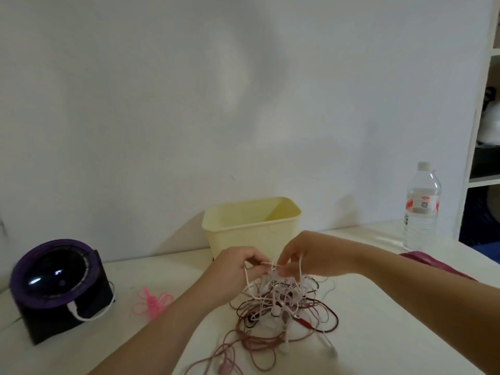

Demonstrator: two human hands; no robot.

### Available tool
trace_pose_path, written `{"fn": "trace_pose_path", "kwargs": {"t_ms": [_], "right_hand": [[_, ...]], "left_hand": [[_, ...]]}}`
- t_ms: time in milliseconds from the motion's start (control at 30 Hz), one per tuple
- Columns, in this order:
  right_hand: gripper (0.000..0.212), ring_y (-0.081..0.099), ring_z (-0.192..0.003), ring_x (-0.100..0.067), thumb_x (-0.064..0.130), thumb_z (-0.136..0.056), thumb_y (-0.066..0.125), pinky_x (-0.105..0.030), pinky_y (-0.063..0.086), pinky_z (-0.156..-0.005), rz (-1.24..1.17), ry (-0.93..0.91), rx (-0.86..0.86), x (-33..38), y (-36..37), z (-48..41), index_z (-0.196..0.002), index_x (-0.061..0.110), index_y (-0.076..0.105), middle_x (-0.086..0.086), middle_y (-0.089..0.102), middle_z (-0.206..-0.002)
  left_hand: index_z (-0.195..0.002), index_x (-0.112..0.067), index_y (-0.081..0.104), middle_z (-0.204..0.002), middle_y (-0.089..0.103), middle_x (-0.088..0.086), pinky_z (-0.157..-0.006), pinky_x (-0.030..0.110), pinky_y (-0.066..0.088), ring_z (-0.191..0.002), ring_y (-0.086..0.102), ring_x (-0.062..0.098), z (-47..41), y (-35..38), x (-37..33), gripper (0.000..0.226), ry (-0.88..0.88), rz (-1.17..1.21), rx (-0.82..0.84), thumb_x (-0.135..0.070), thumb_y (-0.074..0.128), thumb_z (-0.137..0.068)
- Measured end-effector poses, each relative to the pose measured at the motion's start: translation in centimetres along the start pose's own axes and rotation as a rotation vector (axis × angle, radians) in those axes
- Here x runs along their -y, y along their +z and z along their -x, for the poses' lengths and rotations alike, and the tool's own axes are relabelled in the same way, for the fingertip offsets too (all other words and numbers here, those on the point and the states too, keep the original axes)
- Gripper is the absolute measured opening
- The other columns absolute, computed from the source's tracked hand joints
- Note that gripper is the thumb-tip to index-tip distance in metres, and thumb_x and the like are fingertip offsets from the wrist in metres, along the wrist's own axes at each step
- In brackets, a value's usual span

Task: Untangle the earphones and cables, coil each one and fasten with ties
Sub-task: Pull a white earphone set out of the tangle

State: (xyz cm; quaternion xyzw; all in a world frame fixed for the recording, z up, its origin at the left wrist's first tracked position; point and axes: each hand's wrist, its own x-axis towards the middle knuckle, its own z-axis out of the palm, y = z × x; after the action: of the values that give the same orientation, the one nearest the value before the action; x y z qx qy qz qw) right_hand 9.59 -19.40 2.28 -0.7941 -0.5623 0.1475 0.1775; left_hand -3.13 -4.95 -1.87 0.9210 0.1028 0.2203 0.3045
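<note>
Together, the left hand (238,269) and right hand (311,255) pinch thin white strands at the top of the tangle of earphones and cables (281,304), each grip closed on wire. White, pinkish and dark brown loops sprawl over the white table (405,334) near its front edge, before a yellow tub (251,228).

2 bare forearms, left hand (234,269), right hand (311,255), no sleeves, no jewellery
</note>
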Motion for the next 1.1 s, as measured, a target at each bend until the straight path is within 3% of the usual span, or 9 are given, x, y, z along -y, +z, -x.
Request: {"fn": "trace_pose_path", "kwargs": {"t_ms": [133,267,367,467,600,700,833,933,1100], "right_hand": [[0.017,0.054,-0.065,-0.011,0.034,-0.09,0.06,-0.025,0.042,-0.062,-0.097,-0.079,-0.089,0.9,0.0,-0.9,-0.083,0.022,0.069,0.002,0.061,-0.072],[0.035,0.041,-0.059,-0.021,0.037,-0.095,0.051,-0.036,0.036,-0.06,-0.385,-0.05,-0.157,0.5,-0.2,-1.3,-0.068,0.028,0.07,0.009,0.045,-0.054],[0.036,0.037,-0.055,-0.016,0.032,-0.097,0.049,-0.034,0.033,-0.054,-0.584,-0.032,-0.224,0.0,0.1,-1.6,-0.073,0.019,0.072,0.011,0.059,-0.058],[0.033,0.036,-0.053,-0.013,0.028,-0.097,0.05,-0.026,0.031,-0.051,-0.722,0.024,-0.327,0.1,0.4,-1.6,-0.079,0.013,0.072,0.005,0.074,-0.083],[0.033,0.034,-0.041,-0.007,0.02,-0.098,0.047,-0.019,0.03,-0.043,-0.894,0.004,-0.274,0.7,0.8,-1.4,-0.078,0.005,0.068,-0.011,0.074,-0.083],[0.032,0.035,-0.036,-0.005,0.017,-0.098,0.046,-0.017,0.031,-0.037,-0.972,-0.033,-0.328,1.1,0.8,-1.3,-0.077,0.001,0.065,-0.019,0.073,-0.086],[0.032,0.03,-0.046,-0.014,0.02,-0.096,0.05,-0.017,0.031,-0.044,-0.985,-0.075,-0.528,1.1,1.0,-1.3,-0.076,0.002,0.066,-0.01,0.074,-0.08],[0.034,0.031,-0.046,-0.013,0.017,-0.096,0.049,-0.017,0.033,-0.045,-0.99,-0.083,-0.58,1.2,1.2,-1.1,-0.069,0.006,0.066,-0.009,0.074,-0.086],[0.032,0.06,-0.062,-0.014,0.01,-0.095,0.039,-0.021,0.048,-0.061,-1.081,-0.073,-0.351,1.5,-0.9,-0.8,-0.075,-0.001,0.063,-0.011,0.073,-0.091]], "left_hand": [[-0.081,-0.037,0.063,-0.076,0.064,-0.02,-0.054,0.009,0.034,-0.052,0.045,-0.005,0.2,-0.2,-0.2,0.015,0.023,-0.025,-0.015,-0.024,0.069,-0.084],[-0.089,-0.039,0.06,-0.084,0.07,-0.013,-0.068,0.013,0.044,-0.073,0.061,-0.003,0.5,-0.5,-0.3,0.02,-0.002,0.034,-0.007,-0.022,0.069,-0.084],[-0.089,-0.036,0.063,-0.086,0.07,-0.012,-0.077,0.014,0.045,-0.083,0.064,-0.002,0.7,-0.8,-0.2,0.019,-0.04,0.079,-0.041,-0.019,0.068,-0.084],[-0.085,-0.028,0.063,-0.08,0.068,-0.008,-0.072,0.017,0.047,-0.075,0.065,0.002,1.2,-1.1,-0.6,0.019,-0.028,0.231,-0.072,-0.01,0.062,-0.088],[-0.084,-0.035,0.059,-0.069,0.062,-0.007,-0.065,0.032,0.044,-0.066,0.058,0.02,1.4,-0.6,-0.7,0.029,-0.026,0.261,-0.111,-0.011,0.047,-0.096],[-0.085,-0.034,0.055,-0.06,0.051,-0.014,-0.057,0.024,0.039,-0.054,0.043,0.006,1.6,-0.2,-1.1,0.018,-0.019,0.257,-0.112,-0.02,0.052,-0.095],[-0.081,-0.03,0.055,-0.053,0.052,-0.024,-0.047,0.01,0.032,-0.046,0.042,-0.002,2.0,0.3,-2.1,0.015,-0.002,0.115,-0.188,-0.021,0.065,-0.087],[-0.082,-0.037,0.05,-0.073,0.055,-0.027,-0.057,0.015,0.043,-0.059,0.049,-0.001,2.1,0.3,-2.4,0.025,0.13,-0.014,-0.322,-0.015,0.061,-0.086],[-0.088,-0.038,0.044,-0.091,0.052,-0.023,-0.065,0.013,0.046,-0.082,0.053,-0.007,1.7,-0.1,-2.3,0.032,0.303,-0.182,-0.353,-0.01,0.058,-0.087]]}}
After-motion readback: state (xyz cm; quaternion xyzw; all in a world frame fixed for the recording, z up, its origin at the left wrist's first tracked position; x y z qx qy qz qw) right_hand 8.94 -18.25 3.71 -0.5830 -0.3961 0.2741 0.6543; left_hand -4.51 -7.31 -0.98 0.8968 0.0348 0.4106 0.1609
